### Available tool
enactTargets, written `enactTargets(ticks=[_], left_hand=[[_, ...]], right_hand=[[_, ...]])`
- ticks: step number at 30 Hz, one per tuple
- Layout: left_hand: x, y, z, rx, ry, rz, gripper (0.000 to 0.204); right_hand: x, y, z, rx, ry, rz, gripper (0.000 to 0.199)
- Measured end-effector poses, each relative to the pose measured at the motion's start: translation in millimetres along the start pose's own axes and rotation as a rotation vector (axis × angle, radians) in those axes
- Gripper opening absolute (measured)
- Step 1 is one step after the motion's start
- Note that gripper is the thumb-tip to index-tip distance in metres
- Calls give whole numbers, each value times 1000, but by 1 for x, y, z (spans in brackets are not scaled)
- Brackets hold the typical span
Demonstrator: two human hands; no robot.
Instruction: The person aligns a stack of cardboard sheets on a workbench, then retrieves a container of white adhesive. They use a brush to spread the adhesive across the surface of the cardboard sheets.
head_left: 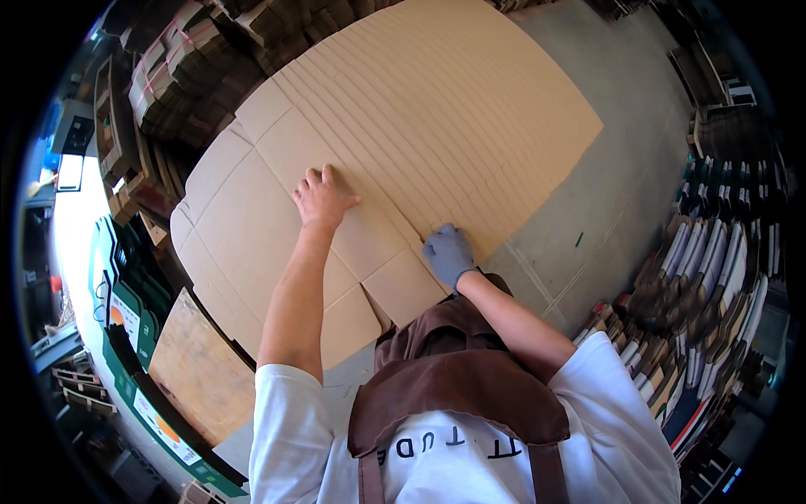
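A large brown cardboard sheet [252,210] lies spread out before me, creased into panels on its left and ribbed with many parallel lines on its right. My left hand [322,200], bare, presses on the creased part with its fingers spread. To its right and closer to my body, my right hand [449,254] wears a grey glove. Its fingers are curled closed against the cardboard, beside a long crease or cut line. Whatever the right hand grips, if anything, is hidden by the glove. A slot shows between two flaps at the sheet's near edge.
Tied bundles of folded cardboard [172,71] stand at the far left by wooden pallets [126,160]. A wooden board [197,370] and green printed panels [147,395] lie to my left. Stacked cardboard pieces [705,260] line the right, beyond the grey concrete floor [588,227].
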State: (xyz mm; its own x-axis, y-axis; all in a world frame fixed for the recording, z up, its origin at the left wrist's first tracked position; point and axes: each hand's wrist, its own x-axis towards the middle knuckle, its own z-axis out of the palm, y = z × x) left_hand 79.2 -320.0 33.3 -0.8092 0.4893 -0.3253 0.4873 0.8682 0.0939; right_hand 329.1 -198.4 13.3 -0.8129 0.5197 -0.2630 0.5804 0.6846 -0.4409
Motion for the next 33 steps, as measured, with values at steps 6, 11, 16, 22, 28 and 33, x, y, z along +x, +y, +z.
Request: enactTargets(ticks=[6, 11, 16, 22, 28, 33], left_hand=[[3, 0, -3, 14, -36, -20, 99], [2, 5, -3, -2, -31, -29, 98], [1, 1, 3, -26, -19, -45, 98], [-2, 0, 1, -59, -42, -47, 97], [1, 2, 3, -65, -21, -50, 96], [6, 0, 14, -123, 35, -25, 93]], right_hand=[[6, -3, -3, -34, -125, 45, 18], [10, -1, 0, -49, -104, 64, 13], [13, -12, -10, -193, -192, 28, 20], [15, -9, -6, -202, -201, -19, 21], [18, -11, -6, -287, -236, -30, 23], [25, -6, -26, -91, -367, 9, 29]])
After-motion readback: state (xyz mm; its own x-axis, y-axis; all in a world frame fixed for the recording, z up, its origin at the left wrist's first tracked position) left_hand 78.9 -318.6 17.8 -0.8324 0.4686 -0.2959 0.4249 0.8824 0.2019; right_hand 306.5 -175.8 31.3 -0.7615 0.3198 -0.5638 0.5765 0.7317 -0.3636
